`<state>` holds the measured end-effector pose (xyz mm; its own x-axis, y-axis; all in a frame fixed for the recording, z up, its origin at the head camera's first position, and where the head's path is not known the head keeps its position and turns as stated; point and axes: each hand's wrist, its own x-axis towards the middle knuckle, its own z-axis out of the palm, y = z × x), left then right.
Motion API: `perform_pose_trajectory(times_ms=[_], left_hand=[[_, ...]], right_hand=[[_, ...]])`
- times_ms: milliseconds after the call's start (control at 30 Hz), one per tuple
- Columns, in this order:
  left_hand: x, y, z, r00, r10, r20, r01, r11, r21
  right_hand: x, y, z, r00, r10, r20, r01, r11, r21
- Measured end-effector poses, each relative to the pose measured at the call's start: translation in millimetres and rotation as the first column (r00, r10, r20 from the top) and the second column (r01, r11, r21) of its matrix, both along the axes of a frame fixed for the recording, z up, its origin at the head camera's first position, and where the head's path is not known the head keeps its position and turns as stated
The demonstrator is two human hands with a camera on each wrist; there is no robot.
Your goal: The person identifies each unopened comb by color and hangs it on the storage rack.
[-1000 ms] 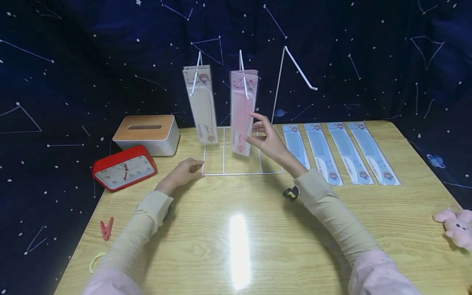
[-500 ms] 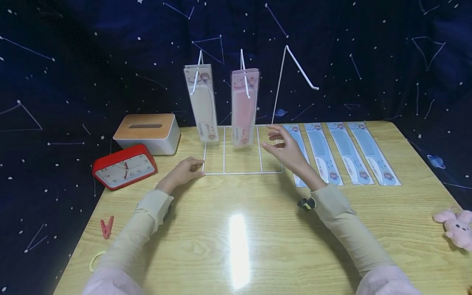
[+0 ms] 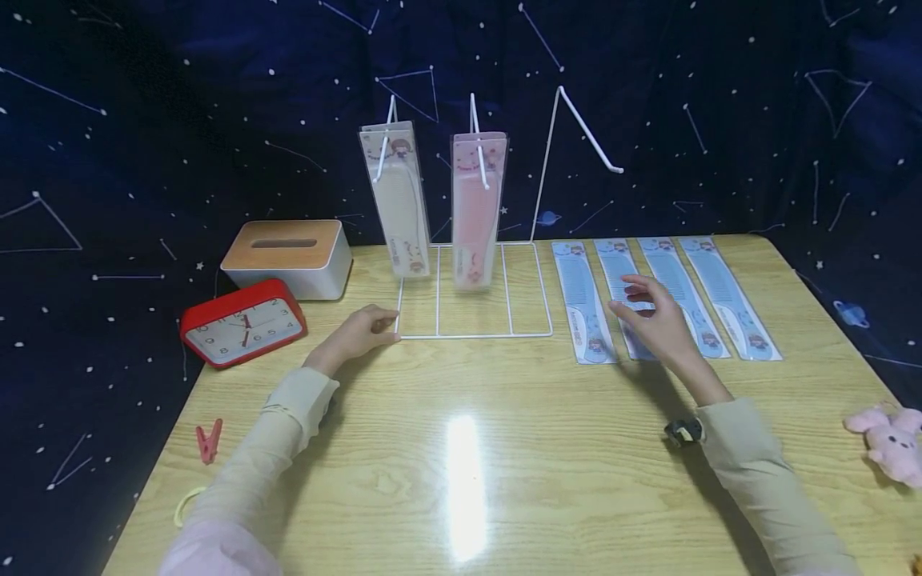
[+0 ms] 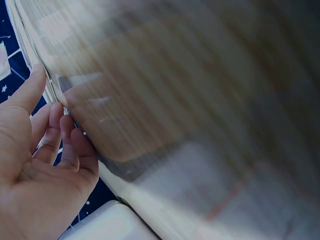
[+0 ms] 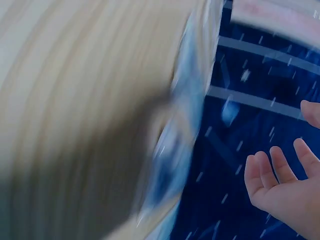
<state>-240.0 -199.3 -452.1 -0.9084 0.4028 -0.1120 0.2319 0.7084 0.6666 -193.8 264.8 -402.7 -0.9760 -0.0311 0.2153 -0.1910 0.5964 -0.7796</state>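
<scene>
A white wire display rack (image 3: 475, 336) stands on the table with three hooks. My left hand (image 3: 358, 334) pinches the left side of its base near the front corner; in the left wrist view thumb and fingers (image 4: 70, 145) meet at the wire. From the left hook hang packaged cream combs (image 3: 400, 208), from the middle one packaged pink combs (image 3: 475, 228). The right hook (image 3: 591, 132) carries nothing. My right hand (image 3: 659, 316), fingers loosely bent and holding nothing, is above several packaged blue combs (image 3: 582, 296) lying in a row. Motion blurs the right wrist view.
At the left stand a tissue box (image 3: 288, 256) with a wooden lid and a red clock (image 3: 243, 324). Nearer lie a red clip (image 3: 209, 442) and a yellow band (image 3: 186, 506). A pink plush toy (image 3: 893, 444) lies at the right edge. A dark starry curtain (image 3: 720, 120) hangs behind.
My right hand has let go of the front pink comb and moved right, down over the blue combs. The pink combs have swung back to hang straight. My left hand stays at the rack.
</scene>
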Motion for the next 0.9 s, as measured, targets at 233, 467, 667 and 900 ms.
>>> perform_pose_trajectory(times_ms=[233, 467, 667, 900], left_hand=[[-0.9, 1.7, 1.5, 1.000, -0.013, 0.006, 0.013, 1.000, 0.004], [-2.1, -1.8, 2.4, 1.000, 0.007, 0.026, -0.007, 1.000, -0.013], [0.0, -1.8, 1.6, 1.000, -0.012, -0.003, 0.012, 1.000, -0.018], [1.4, -0.7, 0.5, 0.999, -0.011, -0.030, 0.010, 1.000, -0.020]], right_hand=[[-9.9, 76.4, -10.5, 0.976, -0.216, 0.013, 0.213, 0.970, 0.115], [-27.0, 129.4, -16.7, 0.943, -0.292, 0.163, 0.240, 0.931, 0.276], [-32.6, 162.7, -24.9, 0.909, -0.293, 0.297, 0.152, 0.896, 0.418], [-32.1, 172.2, -30.3, 0.860, -0.364, 0.356, 0.166, 0.861, 0.481]])
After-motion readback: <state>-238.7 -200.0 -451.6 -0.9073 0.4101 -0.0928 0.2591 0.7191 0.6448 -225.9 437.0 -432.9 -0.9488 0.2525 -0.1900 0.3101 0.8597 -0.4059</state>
